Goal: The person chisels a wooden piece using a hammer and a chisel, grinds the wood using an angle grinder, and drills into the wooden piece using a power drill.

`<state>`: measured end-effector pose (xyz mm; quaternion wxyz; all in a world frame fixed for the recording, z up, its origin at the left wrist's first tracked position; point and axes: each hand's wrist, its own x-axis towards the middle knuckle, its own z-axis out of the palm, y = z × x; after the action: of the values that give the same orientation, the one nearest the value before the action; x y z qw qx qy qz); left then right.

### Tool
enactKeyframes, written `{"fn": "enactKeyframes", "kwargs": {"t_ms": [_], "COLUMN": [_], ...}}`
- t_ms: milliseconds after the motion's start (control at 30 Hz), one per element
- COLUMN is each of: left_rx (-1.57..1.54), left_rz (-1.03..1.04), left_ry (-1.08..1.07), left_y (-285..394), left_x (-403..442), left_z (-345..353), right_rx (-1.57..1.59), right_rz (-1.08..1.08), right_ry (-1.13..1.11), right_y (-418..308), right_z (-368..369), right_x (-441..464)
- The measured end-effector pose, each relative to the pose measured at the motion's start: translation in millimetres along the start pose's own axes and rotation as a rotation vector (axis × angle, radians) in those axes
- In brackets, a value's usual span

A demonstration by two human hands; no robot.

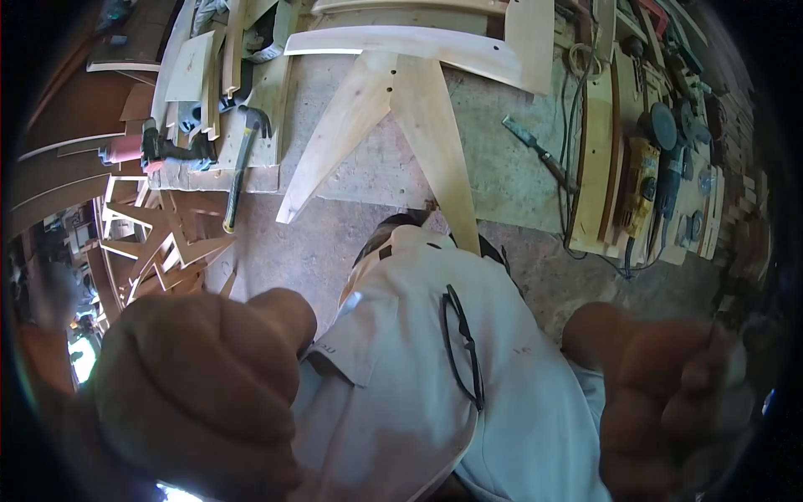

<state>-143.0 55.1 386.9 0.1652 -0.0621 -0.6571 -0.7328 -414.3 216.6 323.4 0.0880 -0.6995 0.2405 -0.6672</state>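
Close to the camera at the lower left, my left hand [201, 385] is curled into a fist. At the lower right, my right hand [673, 389] is also closed, its fingers bent inward. Whatever either hand may hold is hidden. Between them, a pair of dark-framed glasses [454, 336] hangs on the front of my light shirt [401, 335]. Beyond my body lies a wooden assembly: two tapered pieces, a left leg [339, 130] and a right leg [439, 138], spread out in a V below a curved wooden rail [401, 39]. Neither hand touches it.
A hammer [240, 171] and a pink-and-black power tool [159, 151] lie on the left of the worktable [510, 180]. A chisel [535, 151] rests right of the V. Farther right are a yellow power tool [641, 188], a blue grinder [667, 192] and cables. Wooden frames [159, 238] are piled at left.
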Motion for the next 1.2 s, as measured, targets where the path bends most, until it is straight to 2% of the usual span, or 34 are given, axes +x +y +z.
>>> {"fn": "enactKeyframes", "kwargs": {"t_ms": [33, 100, 167, 233, 333, 367, 467, 500, 533, 600, 667, 733, 767, 800, 900, 1033, 1133, 1200], "left_rx": [-0.004, -0.001, -0.012, 0.014, 0.076, 0.116, 0.227, 0.305, 0.437, 0.692, 0.798, 1.079, 1.123, 1.162, 1.353, 1.466, 1.487, 1.51], "left_rz": [-0.027, -0.064, -0.1, -0.127, -0.123, -0.05, 0.165, 0.161, 0.082, -0.156, -0.506, -0.601, -0.673, -0.75, -0.758, -0.882, -0.927, -0.812], "left_ry": [-0.025, -0.059, -0.076, -0.085, -0.013, 0.028, 0.142, 0.219, 0.327, 0.52, 0.647, 0.621, 0.592, 0.564, 0.484, 0.524, 0.468, 0.5], "left_y": [1, 1, 0, -3, -15, -23, -74, -95, -115, -158, -207, -269, -293, -312, -351, -384, -401, -420], "left_x": [-3, -6, -6, -8, -11, -12, -16, -20, -24, -32, -36, -55, -59, -63, -57, -27, -1, 12], "left_z": [2, 2, 1, 1, 4, 1, -7, -5, -8, -21, -52, -87, -102, -113, -144, -163, -155, -149], "right_rx": [-0.077, 0.013, 0.109, 0.244, 0.387, 0.393, -0.141, -0.309, -0.368, -0.617, -0.684, -0.736, -0.761, -0.749, -0.747, -0.796, -0.806, -0.817], "right_rz": [-0.086, -0.36, -0.107, 0.329, 0.4, 0.435, 0.811, 0.945, 1.022, 1.05, 0.992, 0.853, 0.782, 0.797, 0.791, 0.702, 0.706, 0.718], "right_ry": [0.113, 0.077, -0.12, -0.389, -0.312, -0.305, -0.141, -0.105, -0.167, -0.143, -0.147, -0.221, -0.26, -0.259, -0.243, -0.195, -0.188, -0.193], "right_y": [2, 11, -3, -12, 29, 45, 67, 77, 102, 137, 162, 184, 191, 193, 198, 206, 206, 206], "right_z": [11, -9, -25, -34, -30, -32, -20, -15, -17, -5, 7, 21, 25, 30, 40, 45, 48, 48], "right_x": [-6, -13, -14, -3, -17, -27, -80, -99, -122, -183, -236, -284, -298, -306, -313, -311, -311, -310]}}
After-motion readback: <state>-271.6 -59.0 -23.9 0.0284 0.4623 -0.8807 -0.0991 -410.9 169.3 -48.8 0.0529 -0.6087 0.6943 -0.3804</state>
